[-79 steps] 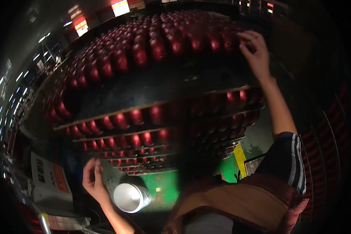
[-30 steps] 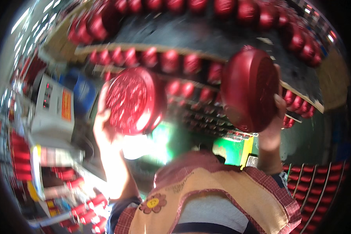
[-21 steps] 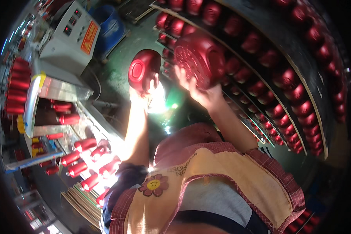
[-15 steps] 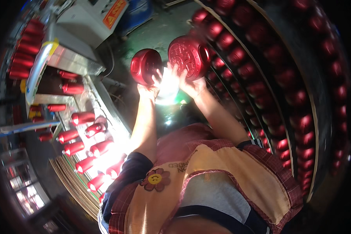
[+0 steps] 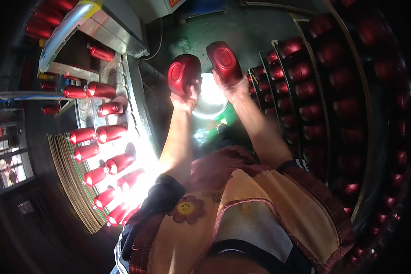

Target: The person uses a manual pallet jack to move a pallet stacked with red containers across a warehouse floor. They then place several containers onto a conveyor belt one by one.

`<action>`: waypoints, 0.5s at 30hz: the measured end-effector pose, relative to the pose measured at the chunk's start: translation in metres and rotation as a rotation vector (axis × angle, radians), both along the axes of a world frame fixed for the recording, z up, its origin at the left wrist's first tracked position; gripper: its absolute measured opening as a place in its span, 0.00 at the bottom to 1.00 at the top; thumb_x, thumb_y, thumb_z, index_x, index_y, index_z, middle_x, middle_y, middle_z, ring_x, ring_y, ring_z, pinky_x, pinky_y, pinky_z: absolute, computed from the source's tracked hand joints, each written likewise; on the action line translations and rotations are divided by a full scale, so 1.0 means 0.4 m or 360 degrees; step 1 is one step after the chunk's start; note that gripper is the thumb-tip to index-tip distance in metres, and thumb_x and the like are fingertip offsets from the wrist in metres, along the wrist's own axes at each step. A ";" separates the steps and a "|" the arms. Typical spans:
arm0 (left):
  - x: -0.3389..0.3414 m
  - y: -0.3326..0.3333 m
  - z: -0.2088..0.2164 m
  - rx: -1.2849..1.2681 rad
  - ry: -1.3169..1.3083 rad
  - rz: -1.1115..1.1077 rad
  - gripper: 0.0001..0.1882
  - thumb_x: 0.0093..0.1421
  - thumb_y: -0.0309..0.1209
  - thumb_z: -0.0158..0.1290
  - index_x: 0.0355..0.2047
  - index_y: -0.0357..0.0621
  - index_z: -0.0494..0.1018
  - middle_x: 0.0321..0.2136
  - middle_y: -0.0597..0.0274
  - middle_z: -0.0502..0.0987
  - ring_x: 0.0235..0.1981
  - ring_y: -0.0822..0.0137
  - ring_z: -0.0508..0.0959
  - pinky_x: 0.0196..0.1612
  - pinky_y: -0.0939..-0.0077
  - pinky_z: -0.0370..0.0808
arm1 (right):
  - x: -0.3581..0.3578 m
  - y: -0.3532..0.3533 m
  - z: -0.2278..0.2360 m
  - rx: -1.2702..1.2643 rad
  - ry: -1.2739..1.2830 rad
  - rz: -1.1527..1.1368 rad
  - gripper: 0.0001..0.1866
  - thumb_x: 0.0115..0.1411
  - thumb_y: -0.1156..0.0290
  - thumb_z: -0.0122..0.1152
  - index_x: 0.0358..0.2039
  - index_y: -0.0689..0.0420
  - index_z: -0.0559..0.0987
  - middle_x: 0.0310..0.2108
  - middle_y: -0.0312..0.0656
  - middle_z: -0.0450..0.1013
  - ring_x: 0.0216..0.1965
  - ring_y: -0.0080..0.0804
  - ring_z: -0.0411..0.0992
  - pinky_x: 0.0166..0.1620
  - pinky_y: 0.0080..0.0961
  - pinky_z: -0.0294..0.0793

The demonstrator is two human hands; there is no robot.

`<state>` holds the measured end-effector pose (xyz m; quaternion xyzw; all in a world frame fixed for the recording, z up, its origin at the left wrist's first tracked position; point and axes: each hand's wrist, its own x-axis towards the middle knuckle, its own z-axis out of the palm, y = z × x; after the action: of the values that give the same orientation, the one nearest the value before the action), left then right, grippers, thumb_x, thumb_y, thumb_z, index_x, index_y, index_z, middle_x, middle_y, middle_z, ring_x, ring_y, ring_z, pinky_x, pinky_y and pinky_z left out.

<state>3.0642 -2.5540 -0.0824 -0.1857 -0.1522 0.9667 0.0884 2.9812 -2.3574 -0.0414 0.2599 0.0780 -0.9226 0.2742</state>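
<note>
My left hand (image 5: 185, 99) is wrapped round a glossy dark red bottle (image 5: 182, 69), whose oval base with a ringed recess faces up. In my right hand (image 5: 234, 89) is a second red bottle (image 5: 230, 71), tilted, also with its ringed base showing. The two bottles are side by side, a small gap apart, in front of me. The necks of both are hidden by my hands or turned away. Below and between my hands stands a white round container (image 5: 210, 109), brightly lit and washed out by glare.
To the left, several red bottles (image 5: 112, 133) lie on a glaring worktable (image 5: 139, 109) beside a metal machine (image 5: 123, 34). A stack of flat cardboard sheets (image 5: 73, 182) stands near it. Rows of red bottles (image 5: 301, 71) between dividers (image 5: 325, 109) fill the right side. Green-grey floor (image 5: 182, 39) lies ahead.
The right-hand bottle has turned from its embossed face to its base and side. The left-hand bottle has turned slightly too. The whole view has shifted, and the white container shows more clearly.
</note>
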 end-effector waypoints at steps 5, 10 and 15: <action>-0.004 0.002 -0.005 -0.0093 0.0121 0.0182 0.32 0.60 0.51 0.46 0.62 0.51 0.66 0.55 0.40 0.67 0.43 0.42 0.74 0.32 0.59 0.85 | -0.016 -0.023 -0.002 0.0136 -0.0047 -0.0008 0.26 0.64 0.54 0.47 0.54 0.59 0.73 0.53 0.55 0.71 0.53 0.59 0.71 0.52 0.51 0.79; 0.031 0.048 0.030 -0.0650 -0.0221 0.0233 0.29 0.66 0.49 0.36 0.56 0.40 0.69 0.43 0.42 0.77 0.36 0.45 0.81 0.28 0.64 0.85 | -0.019 0.064 -0.003 -0.0213 0.0121 0.0249 0.26 0.61 0.56 0.51 0.56 0.56 0.72 0.56 0.53 0.71 0.57 0.55 0.70 0.55 0.55 0.75; 0.201 0.089 0.107 -0.0657 -0.0385 0.0277 0.28 0.66 0.49 0.40 0.57 0.44 0.70 0.52 0.48 0.76 0.49 0.49 0.78 0.46 0.48 0.80 | 0.013 0.149 -0.068 -0.0068 0.0006 0.0342 0.28 0.60 0.57 0.53 0.58 0.58 0.72 0.59 0.51 0.69 0.60 0.54 0.67 0.61 0.51 0.70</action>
<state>3.1445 -2.5183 -0.0396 -0.3003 0.0236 0.9520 -0.0537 2.9863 -2.2980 -0.0687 0.2423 0.0863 -0.8898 0.3769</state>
